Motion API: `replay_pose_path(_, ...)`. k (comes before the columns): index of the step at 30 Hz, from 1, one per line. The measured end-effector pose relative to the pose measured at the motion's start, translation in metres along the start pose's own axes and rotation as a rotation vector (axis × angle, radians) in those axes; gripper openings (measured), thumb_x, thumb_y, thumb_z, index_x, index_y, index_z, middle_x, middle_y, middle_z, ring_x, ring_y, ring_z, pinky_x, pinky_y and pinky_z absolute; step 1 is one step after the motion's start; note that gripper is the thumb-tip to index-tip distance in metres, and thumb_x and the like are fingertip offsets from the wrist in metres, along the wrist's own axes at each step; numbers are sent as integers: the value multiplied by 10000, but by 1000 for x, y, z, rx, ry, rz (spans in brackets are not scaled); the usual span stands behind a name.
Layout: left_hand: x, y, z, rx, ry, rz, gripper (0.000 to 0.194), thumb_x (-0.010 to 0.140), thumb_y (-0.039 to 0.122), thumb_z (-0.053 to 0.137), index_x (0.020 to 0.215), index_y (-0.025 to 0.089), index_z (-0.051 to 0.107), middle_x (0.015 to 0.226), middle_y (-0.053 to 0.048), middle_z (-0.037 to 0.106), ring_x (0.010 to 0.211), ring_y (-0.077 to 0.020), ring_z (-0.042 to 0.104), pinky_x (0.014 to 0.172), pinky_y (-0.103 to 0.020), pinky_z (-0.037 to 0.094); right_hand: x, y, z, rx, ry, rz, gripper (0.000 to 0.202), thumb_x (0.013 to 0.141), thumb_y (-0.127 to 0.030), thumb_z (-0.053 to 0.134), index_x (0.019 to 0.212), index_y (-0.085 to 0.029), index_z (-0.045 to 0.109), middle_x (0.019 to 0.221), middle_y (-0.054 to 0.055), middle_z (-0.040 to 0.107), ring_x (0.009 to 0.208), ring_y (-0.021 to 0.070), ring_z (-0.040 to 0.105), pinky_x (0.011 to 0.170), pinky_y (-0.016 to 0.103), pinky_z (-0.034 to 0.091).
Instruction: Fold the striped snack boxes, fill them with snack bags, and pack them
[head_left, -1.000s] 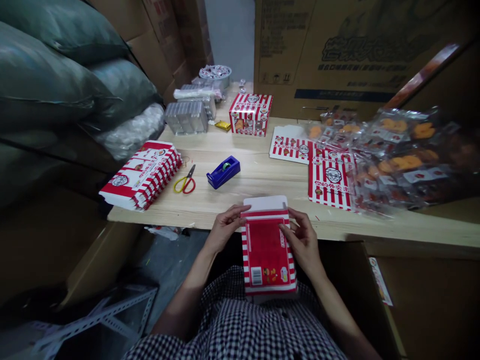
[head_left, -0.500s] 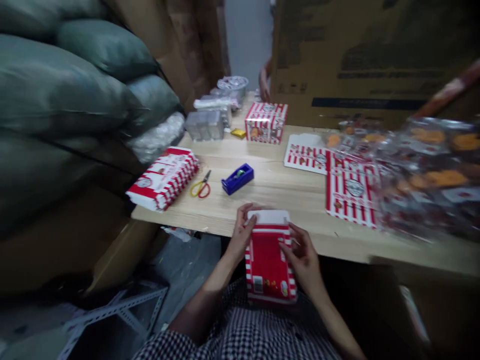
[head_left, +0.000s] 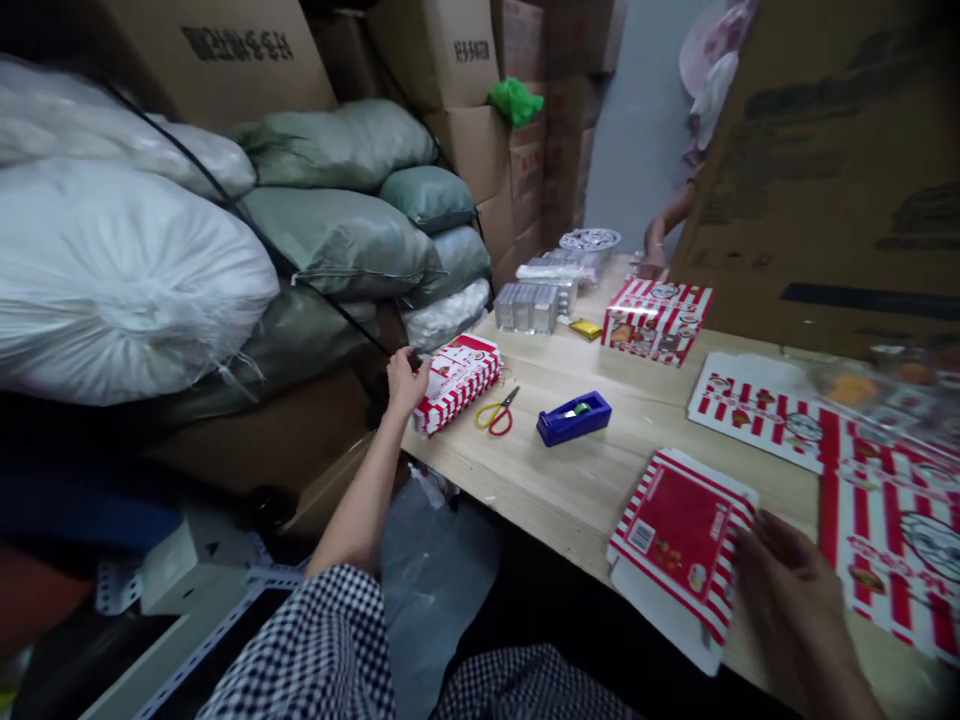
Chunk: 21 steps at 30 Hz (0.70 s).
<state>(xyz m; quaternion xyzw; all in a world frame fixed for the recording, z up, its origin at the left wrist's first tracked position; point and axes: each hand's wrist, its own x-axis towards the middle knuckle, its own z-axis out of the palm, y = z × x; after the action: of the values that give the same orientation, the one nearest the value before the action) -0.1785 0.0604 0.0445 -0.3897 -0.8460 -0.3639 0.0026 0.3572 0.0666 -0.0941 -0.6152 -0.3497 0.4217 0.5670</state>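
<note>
Right hand [head_left: 795, 600] blurred, wrist cut by bottom edge; its fingertips hide behind the flat carton [head_left: 679, 535]. Snack packs [head_left: 892, 385] at far right smeared, can't tell contents. Co-worker's hand [head_left: 654, 262] mostly hidden behind big cardboard box [head_left: 825, 170].
</note>
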Motion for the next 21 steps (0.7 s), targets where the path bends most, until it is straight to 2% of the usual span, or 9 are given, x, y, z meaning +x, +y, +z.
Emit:
replay_pose_path(2,31,-14,-10,49,-79,-81,407,941,362,557,1250,97,575,1328,-212,599,1275,-347,527,1072,-464,390,-14,-14,10,-155,108,-128,550,706,-502,786,1229,-375,675,1337,151,628,1247,365,600,1021,544,502)
replay_pose_path(4,49,-25,-12,83,-180,-146,373,956,401,549,1131,86,647,1211,-184,669,1155,-337,612,1000,-455,457,-36,-33,41,-73,153,-283,519,799,-512,716,1284,-339,644,1370,154,609,1262,349,591,1102,542,441)
replay_pose_path(6,60,-35,-8,104,-278,-186,368,956,414,568,1139,105,649,1195,-134,666,1091,-294,639,943,-450,513,-62,-50,94,13,-161,-241,518,760,-498,758,1185,-211,690,1205,154,694,1176,380,635,1095,638,413)
replay_pose_path(8,67,-44,-2,113,-367,-205,368,948,394,597,1218,144,613,1233,-102,630,1075,-253,635,911,-448,547,-86,-59,164,62,-524,-135,475,734,-482,784,1108,-201,699,1160,128,707,1170,337,626,1122,586,392)
replay_pose_path(9,70,-48,2,115,-408,-209,375,945,383,606,1242,155,597,1244,-97,619,1072,-243,633,901,-448,555,-96,-60,202,131,-670,0,499,716,-453,805,1134,-209,682,1183,117,699,1201,310,605,1135,539,388)
replay_pose_path(10,71,-53,5,114,-446,-209,376,945,377,607,1248,156,594,1246,-97,616,1070,-242,633,897,-446,558,-104,-59,238,210,-776,184,524,696,-410,828,1154,-220,660,1221,106,684,1243,283,581,1142,492,388)
replay_pose_path(14,74,-68,12,118,-534,-184,369,948,377,601,1243,156,597,1249,-103,617,1073,-242,632,903,-447,554,-125,-43,358,177,-948,444,421,786,-473,741,1102,-219,629,1104,147,710,1122,301,667,922,520,550)
replay_pose_path(17,75,-75,13,130,-549,-158,384,949,394,597,1251,156,592,1259,-108,615,1092,-241,627,929,-469,539,-138,-33,408,195,-1001,539,319,888,-461,624,1110,-234,609,1101,132,722,1067,286,696,867,516,578)
replay_pose_path(21,67,-76,14,131,-561,-106,480,955,536,507,1162,129,656,1265,-156,656,1164,-300,623,993,-443,475,-152,-26,433,276,-997,567,317,902,-392,596,1192,-264,571,1091,65,746,1034,266,712,841,488,607)
